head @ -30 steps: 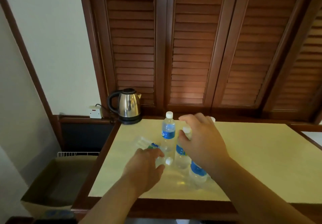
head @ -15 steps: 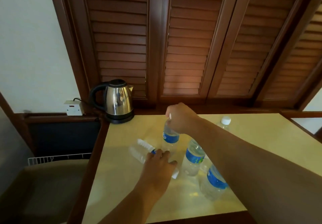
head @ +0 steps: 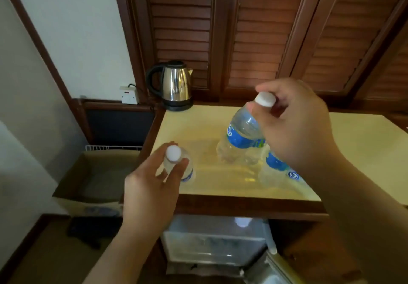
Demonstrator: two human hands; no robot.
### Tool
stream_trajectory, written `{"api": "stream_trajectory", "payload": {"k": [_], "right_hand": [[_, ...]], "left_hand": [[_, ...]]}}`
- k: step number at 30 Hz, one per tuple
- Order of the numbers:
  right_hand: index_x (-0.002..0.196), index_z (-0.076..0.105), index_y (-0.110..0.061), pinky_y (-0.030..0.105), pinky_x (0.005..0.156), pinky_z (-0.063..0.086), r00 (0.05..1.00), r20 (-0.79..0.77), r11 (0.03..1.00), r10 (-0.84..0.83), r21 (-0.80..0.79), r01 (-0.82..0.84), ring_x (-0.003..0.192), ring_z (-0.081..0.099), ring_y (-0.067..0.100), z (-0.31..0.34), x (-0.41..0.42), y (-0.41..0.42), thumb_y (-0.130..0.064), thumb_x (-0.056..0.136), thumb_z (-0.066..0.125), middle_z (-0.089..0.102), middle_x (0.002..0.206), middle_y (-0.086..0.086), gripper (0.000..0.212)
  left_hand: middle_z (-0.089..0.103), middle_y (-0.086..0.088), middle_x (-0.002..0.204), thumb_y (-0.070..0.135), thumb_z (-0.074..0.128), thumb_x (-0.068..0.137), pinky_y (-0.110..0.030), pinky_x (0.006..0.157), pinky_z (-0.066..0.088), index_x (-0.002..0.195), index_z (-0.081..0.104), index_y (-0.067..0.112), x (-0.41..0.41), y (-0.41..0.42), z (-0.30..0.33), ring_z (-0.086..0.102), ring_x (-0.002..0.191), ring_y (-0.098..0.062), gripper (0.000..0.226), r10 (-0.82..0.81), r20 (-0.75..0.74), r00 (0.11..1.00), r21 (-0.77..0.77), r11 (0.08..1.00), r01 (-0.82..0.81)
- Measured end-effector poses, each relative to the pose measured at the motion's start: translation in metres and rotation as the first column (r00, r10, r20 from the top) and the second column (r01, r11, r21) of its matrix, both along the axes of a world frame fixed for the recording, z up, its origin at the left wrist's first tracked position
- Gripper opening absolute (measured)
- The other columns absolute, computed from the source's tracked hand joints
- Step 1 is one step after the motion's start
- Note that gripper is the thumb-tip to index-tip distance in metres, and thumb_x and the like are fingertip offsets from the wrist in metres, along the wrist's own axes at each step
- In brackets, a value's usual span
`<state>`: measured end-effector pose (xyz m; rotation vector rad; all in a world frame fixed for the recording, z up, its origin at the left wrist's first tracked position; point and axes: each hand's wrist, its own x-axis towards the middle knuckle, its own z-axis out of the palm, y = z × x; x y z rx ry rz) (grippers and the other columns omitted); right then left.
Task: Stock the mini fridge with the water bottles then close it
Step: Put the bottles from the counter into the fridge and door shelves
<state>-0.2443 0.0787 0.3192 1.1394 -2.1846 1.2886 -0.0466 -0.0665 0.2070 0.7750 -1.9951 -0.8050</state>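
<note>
Hands (head: pixel 150 186) over cream table (head: pixel 353 147), louvred shutters (head: pixel 254 36) behind

Below the left hand (head: pixel 152 186), the open mini fridge (head: pixel 216 241) is left unblocked; beneath the right hand (head: pixel 295 124), a standing bottle (head: pixel 278 169) is found.

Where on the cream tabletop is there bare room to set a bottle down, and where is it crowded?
Bare: the cream tabletop right of the right hand, and the strip between the steel kettle and the lifted clear blue-labelled bottle. Crowded: the front middle, where another bottle stands.
</note>
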Motion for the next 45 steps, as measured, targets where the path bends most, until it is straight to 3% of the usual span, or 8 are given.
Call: {"api": "stream_trajectory", "payload": {"k": [5,12,16,20,23,27,36,45], "right_hand": [[0.109,0.072,-0.032,0.007,0.07,0.044,0.989,0.079,0.988,0.124,0.077,-0.131,0.083,0.064,0.005,-0.045,0.058,0.081,-0.046,0.09,0.074,0.068,0.093,-0.013,0.023],[0.104,0.069,-0.029,0.013,0.071,0.049,0.939,0.242,0.9,0.245,0.303,-0.313,0.085,0.061,0.005,-0.183,0.124,0.159,-0.042,0.089,0.072,0.059,0.095,-0.016,0.02],[0.099,0.063,-0.034,0.01,0.07,0.046,0.897,0.407,0.862,0.171,0.379,-0.336,0.092,0.058,-0.002,-0.284,0.146,0.168,-0.039,0.087,0.073,0.055,0.096,-0.021,0.016],[0.097,0.059,-0.038,0.016,0.07,0.049,0.868,0.494,0.838,0.044,0.455,-0.301,0.084,0.06,0.002,-0.386,0.146,0.154,-0.032,0.092,0.072,0.051,0.098,-0.019,0.015],[0.101,0.061,-0.033,0.016,0.068,0.046,0.881,0.474,0.815,0.01,0.506,-0.282,0.08,0.058,0.003,-0.459,0.136,0.134,-0.025,0.092,0.073,0.048,0.099,-0.018,0.017],[0.116,0.063,-0.026,0.02,0.072,0.046,0.914,0.403,0.774,0.049,0.563,-0.29,0.082,0.056,0.005,-0.545,0.115,0.093,-0.028,0.096,0.07,0.049,0.109,-0.011,0.021],[0.118,0.066,-0.02,0.031,0.076,0.047,0.944,0.287,0.689,0.161,0.652,-0.316,0.092,0.06,0.018,-0.683,0.063,-0.023,-0.033,0.095,0.07,0.055,0.118,0.0,0.027],[0.112,0.07,-0.024,0.042,0.087,0.035,0.986,-0.107,0.677,0.13,0.736,-0.009,0.112,0.053,0.029,-0.756,0.028,-0.101,-0.038,0.094,0.067,0.066,0.112,0.004,0.024]], "left_hand": [[0.064,0.039,0.111,0.065,0.063,0.094,0.002,0.063,0.047,0.123,0.06,0.049,0.075,0.08,-0.017,0.063,0.098,0.02,0.034,0.114,-0.023,0.993,-0.017,0.993,-0.114],[0.07,0.03,0.091,0.05,0.076,0.085,-0.01,0.067,0.056,0.113,0.069,0.042,0.132,0.173,-0.121,0.07,0.09,0.006,0.03,0.08,0.127,0.989,0.129,0.987,-0.096],[0.07,0.028,0.091,0.054,0.078,0.079,-0.022,0.058,0.06,0.103,0.068,0.049,0.145,0.185,-0.195,0.071,0.08,0.001,0.026,0.082,0.245,0.966,0.275,0.95,-0.151],[0.068,0.032,0.094,0.054,0.076,0.082,-0.021,0.059,0.06,0.105,0.067,0.047,0.139,0.168,-0.27,0.069,0.082,0.007,0.026,0.067,0.308,0.949,0.333,0.927,-0.174],[0.069,0.022,0.079,0.046,0.079,0.087,-0.016,0.064,0.058,0.111,0.072,0.036,0.129,0.148,-0.332,0.067,0.087,0.01,0.026,0.079,0.32,0.944,0.339,0.921,-0.192],[0.071,0.02,0.09,0.047,0.078,0.089,-0.019,0.064,0.058,0.116,0.073,0.032,0.124,0.124,-0.407,0.07,0.081,0.001,0.031,0.09,0.341,0.936,0.303,0.932,-0.2],[0.065,0.03,0.082,0.058,0.074,0.086,-0.008,0.054,0.048,0.106,0.072,0.038,0.119,0.087,-0.55,0.059,0.096,0.02,0.029,0.189,0.307,0.933,0.318,0.903,-0.287],[0.061,0.038,0.075,0.065,0.073,0.083,0.002,0.052,0.041,0.104,0.074,0.036,0.13,0.085,-0.639,0.058,0.092,0.027,0.036,0.205,0.314,0.927,0.353,0.881,-0.315]]}}
